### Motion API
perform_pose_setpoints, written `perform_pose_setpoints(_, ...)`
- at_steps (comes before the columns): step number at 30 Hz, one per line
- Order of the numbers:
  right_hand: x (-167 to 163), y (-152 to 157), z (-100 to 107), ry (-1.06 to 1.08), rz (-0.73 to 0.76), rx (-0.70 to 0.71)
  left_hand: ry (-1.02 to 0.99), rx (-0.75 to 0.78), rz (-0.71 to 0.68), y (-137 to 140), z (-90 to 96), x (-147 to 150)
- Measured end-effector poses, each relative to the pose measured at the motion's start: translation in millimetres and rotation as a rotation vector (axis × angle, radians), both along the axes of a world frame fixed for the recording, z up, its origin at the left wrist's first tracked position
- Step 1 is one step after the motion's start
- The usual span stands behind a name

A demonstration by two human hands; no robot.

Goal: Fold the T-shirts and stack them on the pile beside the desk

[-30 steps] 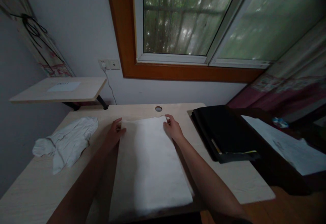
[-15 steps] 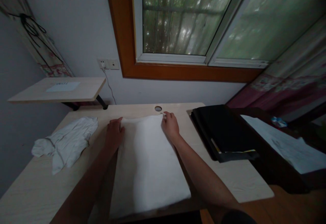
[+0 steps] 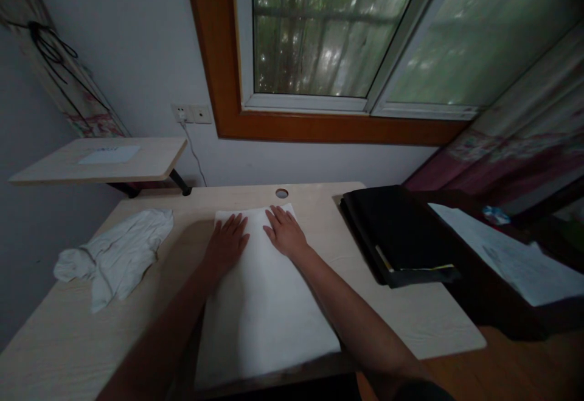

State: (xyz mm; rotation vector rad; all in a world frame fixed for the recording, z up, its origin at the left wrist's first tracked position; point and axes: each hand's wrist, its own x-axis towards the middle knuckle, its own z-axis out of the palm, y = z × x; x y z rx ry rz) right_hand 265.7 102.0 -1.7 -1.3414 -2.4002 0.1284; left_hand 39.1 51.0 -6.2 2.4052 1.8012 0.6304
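Observation:
A white cloth (image 3: 269, 303), smooth and roughly rectangular, lies spread on the pale wooden desk (image 3: 328, 224), its near end reaching the front edge. My left hand (image 3: 229, 240) rests flat on the cloth's far left part, fingers apart. Beside it, my right hand (image 3: 285, 230) lies flat near the far right corner, fingers also spread. Neither hand grips anything. Off to the left, a crumpled white cloth (image 3: 125, 255) sits on the desk, apart from both hands.
Black folders (image 3: 396, 230) are stacked at the desk's right. A raised wooden shelf (image 3: 155, 167) with a paper label (image 3: 109, 155) stands at the back left. Behind the cloth is a round cable hole (image 3: 281, 193). Right of the desk, a paper sheet (image 3: 506, 255) lies on a dark surface.
Both hands have let go of the cloth's far corners and moved inward. They now lie flat on top of it with fingers spread.

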Motion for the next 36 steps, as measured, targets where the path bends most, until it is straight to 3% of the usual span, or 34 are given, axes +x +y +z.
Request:
perform_pose_setpoints(8,44.7,3.9,-4.9,-0.006,-0.132,-0.061,-0.049,-0.024,0.085,-13.0,-6.4,-34.2)
perform_pose_setpoints(18,91.0,-31.2,2.4,0.155,-0.161,-0.079,-0.155,0.001,0.186,-62.1,-6.2,-65.0)
perform_pose_setpoints(21,96.4,-44.9,7.6,0.229,-0.165,-0.108,-0.268,-0.061,0.222,-76.7,0.5,-61.5)
perform_pose_setpoints(29,87.1,-61.6,17.0,0.556,-0.157,-0.376,-0.883,-0.403,0.301,-86.2,19.1,-52.5)
perform_pose_setpoints(36,84.9,-46.6,7.3,0.656,-0.247,-0.599,-0.999,-0.466,0.350,-74.7,32.9,-57.6)
